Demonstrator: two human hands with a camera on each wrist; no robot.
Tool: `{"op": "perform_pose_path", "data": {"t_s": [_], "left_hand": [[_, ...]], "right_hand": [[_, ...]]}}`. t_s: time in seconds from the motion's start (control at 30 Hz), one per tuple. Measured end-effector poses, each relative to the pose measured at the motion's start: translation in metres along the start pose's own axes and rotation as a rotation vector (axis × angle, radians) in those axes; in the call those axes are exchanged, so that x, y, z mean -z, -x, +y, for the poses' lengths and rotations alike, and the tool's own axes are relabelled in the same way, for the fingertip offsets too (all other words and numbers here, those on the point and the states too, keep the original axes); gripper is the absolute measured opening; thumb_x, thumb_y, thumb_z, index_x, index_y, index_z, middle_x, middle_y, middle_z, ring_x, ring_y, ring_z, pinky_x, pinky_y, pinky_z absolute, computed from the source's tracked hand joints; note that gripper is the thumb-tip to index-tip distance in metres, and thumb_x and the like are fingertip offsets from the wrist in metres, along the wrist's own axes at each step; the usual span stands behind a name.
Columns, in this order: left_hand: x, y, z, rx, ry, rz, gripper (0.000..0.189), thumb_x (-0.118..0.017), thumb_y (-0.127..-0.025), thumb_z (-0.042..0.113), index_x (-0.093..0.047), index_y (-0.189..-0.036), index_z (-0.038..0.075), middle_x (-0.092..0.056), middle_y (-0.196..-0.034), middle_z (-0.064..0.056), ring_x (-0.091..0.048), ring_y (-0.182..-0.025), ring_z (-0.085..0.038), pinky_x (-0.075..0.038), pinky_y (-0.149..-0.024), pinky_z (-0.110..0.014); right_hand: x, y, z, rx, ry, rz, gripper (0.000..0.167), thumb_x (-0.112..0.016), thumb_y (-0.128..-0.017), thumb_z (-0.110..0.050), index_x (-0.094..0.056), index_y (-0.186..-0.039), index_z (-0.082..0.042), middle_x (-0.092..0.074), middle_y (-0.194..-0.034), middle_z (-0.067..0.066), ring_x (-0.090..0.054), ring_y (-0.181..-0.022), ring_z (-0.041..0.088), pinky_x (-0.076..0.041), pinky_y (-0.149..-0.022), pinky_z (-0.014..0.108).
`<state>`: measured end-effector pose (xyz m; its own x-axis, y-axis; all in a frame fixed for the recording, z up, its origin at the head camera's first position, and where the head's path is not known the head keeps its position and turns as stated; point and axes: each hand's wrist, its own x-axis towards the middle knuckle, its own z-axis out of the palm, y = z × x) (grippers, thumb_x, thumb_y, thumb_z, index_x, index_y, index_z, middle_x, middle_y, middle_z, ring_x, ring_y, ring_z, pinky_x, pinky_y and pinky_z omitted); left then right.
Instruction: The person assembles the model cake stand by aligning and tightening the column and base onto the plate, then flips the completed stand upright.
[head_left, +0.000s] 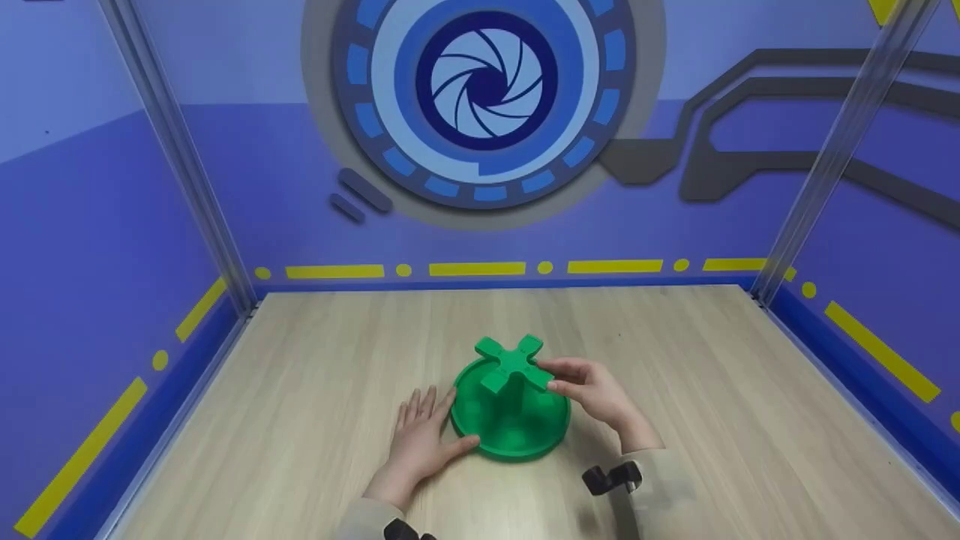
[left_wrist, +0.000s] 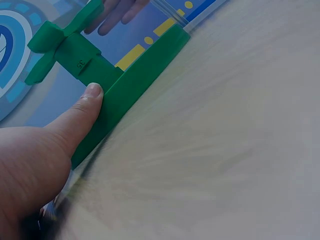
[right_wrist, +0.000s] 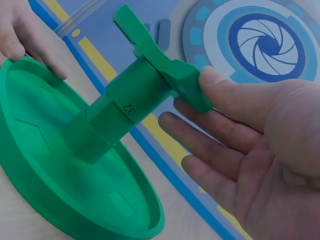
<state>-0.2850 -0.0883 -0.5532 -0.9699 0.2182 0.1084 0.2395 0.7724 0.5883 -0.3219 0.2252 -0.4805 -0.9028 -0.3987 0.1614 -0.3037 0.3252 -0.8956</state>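
Note:
A round green tray (head_left: pixel 511 444) with a raised rim lies on the table. From its middle rises a thick green post (right_wrist: pixel 125 102), marked 32 on one side and 35 on another. Atop the post sits a green four-armed cross (head_left: pixel 514 363). My right hand (head_left: pixel 600 394) pinches one arm of this cross between thumb and index finger, the other fingers loosely bent below. At the tray's left side my left hand (head_left: pixel 424 441) lies with fingers spread, its thumb (left_wrist: pixel 90 102) against the rim.
The light wooden table (head_left: pixel 315 360) is enclosed at the back and sides by blue printed walls (head_left: pixel 262 187). Clear upright strips (head_left: pixel 187 165) stand at the two back corners. Both wrists carry dark camera mounts (head_left: pixel 611 478).

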Motion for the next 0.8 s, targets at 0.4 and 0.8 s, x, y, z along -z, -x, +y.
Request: {"op": "perform_pose_path", "data": {"t_s": [0.4,0.8], "left_hand": [[0.0,0.002,0.0,-0.012,-0.013,0.012,0.098,-0.069,-0.086,0.068,-0.037,-0.16,0.012,-0.027,-0.166,-0.029,-0.014,-0.156,-0.053,-0.009,-0.127,-0.067],[0.001,0.002,0.0,-0.018,-0.027,0.021,0.098,-0.069,-0.086,0.069,-0.038,-0.16,0.012,-0.028,-0.166,-0.029,-0.016,-0.156,-0.054,-0.011,-0.127,-0.068]], "right_hand": [[-0.006,0.001,-0.012,0.035,0.055,-0.028,0.042,-0.071,-0.098,-0.018,-0.065,-0.134,0.003,-0.066,-0.136,0.025,-0.066,-0.124,0.04,-0.06,-0.098,0.031],[-0.019,0.0,-0.023,0.04,0.101,0.005,0.04,-0.077,-0.093,-0.016,-0.069,-0.126,0.003,-0.072,-0.122,0.023,-0.071,-0.111,0.037,-0.063,-0.091,0.037]]}}
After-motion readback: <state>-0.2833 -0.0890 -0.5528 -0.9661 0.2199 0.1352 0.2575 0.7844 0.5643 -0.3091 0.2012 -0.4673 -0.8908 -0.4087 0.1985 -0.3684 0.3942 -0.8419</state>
